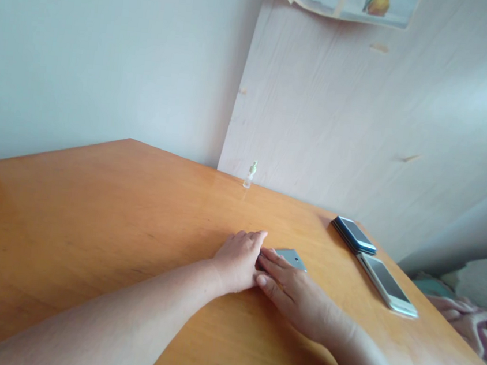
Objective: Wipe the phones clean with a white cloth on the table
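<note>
Fingers (276, 266) touch a grey phone (293, 258), clear bottle (248, 179) beyond.

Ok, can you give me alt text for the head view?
A left hand and a right hand are close together at a flat grey device, partly covered by the right hand, on a wooden table. To the right lie a blue-edged phone and a white phone; a small pump bottle stands near the back edge.

Bare left forearm (124, 321) and right forearm (375, 356) converge from below. The left hand (239, 261) is turned back-upward, its fingers partly hidden. The right hand (297, 292) lies palm down, fingers extended and together, thumb slightly apart, fingertips just beside the left hand.
</note>
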Available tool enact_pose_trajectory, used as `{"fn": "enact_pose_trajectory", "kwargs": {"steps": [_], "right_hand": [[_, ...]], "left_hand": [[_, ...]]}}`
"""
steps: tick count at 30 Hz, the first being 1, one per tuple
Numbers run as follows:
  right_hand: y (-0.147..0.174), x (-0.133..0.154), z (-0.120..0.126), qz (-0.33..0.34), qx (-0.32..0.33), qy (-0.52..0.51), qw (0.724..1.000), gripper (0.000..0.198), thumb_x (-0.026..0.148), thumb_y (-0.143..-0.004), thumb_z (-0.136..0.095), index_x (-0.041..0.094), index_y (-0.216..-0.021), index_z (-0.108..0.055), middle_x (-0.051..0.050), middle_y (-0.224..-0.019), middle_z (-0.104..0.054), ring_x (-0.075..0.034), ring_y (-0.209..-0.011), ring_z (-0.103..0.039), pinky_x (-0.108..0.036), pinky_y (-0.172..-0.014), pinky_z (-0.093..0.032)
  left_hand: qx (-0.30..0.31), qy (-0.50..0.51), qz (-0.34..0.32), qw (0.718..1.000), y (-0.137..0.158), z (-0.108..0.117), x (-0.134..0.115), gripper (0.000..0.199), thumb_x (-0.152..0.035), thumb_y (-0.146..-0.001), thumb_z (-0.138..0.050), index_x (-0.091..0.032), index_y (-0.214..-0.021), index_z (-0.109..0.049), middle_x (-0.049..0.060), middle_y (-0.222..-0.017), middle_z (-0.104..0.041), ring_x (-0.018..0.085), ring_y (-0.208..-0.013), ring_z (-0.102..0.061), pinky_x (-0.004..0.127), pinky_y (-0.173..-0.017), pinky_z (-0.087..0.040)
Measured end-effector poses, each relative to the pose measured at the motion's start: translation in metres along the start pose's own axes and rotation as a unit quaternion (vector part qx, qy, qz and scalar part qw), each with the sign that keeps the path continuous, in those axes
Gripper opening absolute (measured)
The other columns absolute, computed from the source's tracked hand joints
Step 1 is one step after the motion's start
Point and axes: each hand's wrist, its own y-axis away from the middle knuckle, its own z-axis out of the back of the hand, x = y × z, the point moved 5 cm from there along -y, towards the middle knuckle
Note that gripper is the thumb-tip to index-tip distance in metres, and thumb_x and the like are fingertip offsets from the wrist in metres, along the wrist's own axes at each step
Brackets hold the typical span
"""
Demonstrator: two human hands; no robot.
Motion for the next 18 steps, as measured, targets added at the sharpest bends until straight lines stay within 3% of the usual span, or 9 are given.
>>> {"fn": "enact_pose_trajectory", "kwargs": {"steps": [6,13,18], "right_hand": [[0.003,-0.042,0.008,-0.128,-0.053,0.056,0.989,0.052,0.05,-0.097,-0.034,0.017,-0.128,-0.061,-0.015,-0.139,-0.052,-0.031,-0.131,-0.045,-0.05,-0.107,-0.037],[0.005,-0.003,0.0,-0.019,0.015,0.018,1.0,0.053,0.049,-0.097,-0.038,0.024,-0.144,-0.043,-0.008,-0.15,-0.04,-0.025,-0.137,-0.038,-0.044,-0.112,-0.033],[0.008,-0.03,0.01,-0.098,-0.028,0.062,0.993,0.046,0.047,-0.098,-0.036,0.022,-0.125,-0.063,-0.011,-0.137,-0.055,-0.03,-0.127,-0.05,-0.049,-0.106,-0.04]], "left_hand": [[0.001,0.003,-0.005,1.0,0.0,0.001,-0.002,0.077,-0.049,-0.069,-0.069,-0.014,-0.132,-0.042,0.013,-0.114,-0.064,0.03,-0.102,-0.059,0.04,-0.088,-0.047],[0.02,0.0,0.008,1.0,0.001,0.002,-0.002,0.073,-0.044,-0.072,-0.069,-0.016,-0.133,-0.04,0.013,-0.114,-0.064,0.03,-0.104,-0.059,0.041,-0.089,-0.046],[0.004,-0.004,-0.006,1.0,0.001,0.002,-0.002,0.077,-0.05,-0.071,-0.068,-0.013,-0.134,-0.04,0.014,-0.116,-0.063,0.03,-0.104,-0.058,0.041,-0.089,-0.046]]}}
